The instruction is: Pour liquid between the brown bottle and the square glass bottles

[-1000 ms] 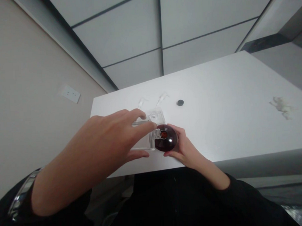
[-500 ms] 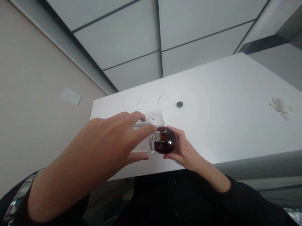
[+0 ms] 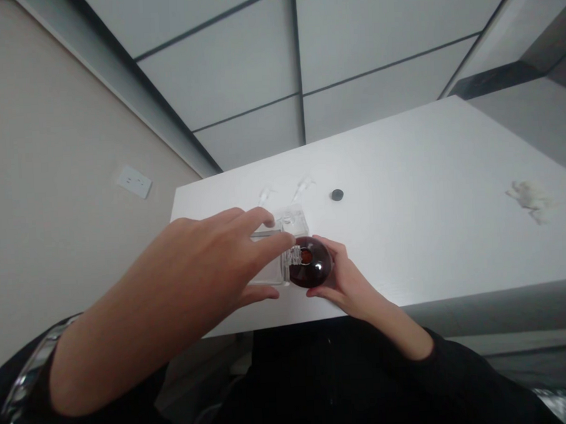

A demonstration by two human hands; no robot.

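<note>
My left hand (image 3: 228,252) is closed round a clear square bottle (image 3: 270,272), tipped on its side with its threaded neck pointing right. That neck meets the round open mouth of a dark brown bottle (image 3: 314,273). Around the brown bottle's right side wraps my right hand (image 3: 344,278), fingers behind it and thumb in front. Whether liquid runs between the two bottles I cannot tell. Just behind them stands a second clear square bottle (image 3: 295,219), partly hidden by my left fingers.
Two clear pump heads, a left pump head (image 3: 265,195) and a right pump head (image 3: 304,187), lie farther back on the white table (image 3: 419,218). A dark round cap (image 3: 337,195) is right of them. Crumpled whitish tissue (image 3: 530,200) lies far right. The wall with a socket (image 3: 135,181) borders the left.
Almost nothing differs. Both hands keep their hold, and the clear bottle's neck stays at the brown bottle's mouth; the view has shifted very slightly.
</note>
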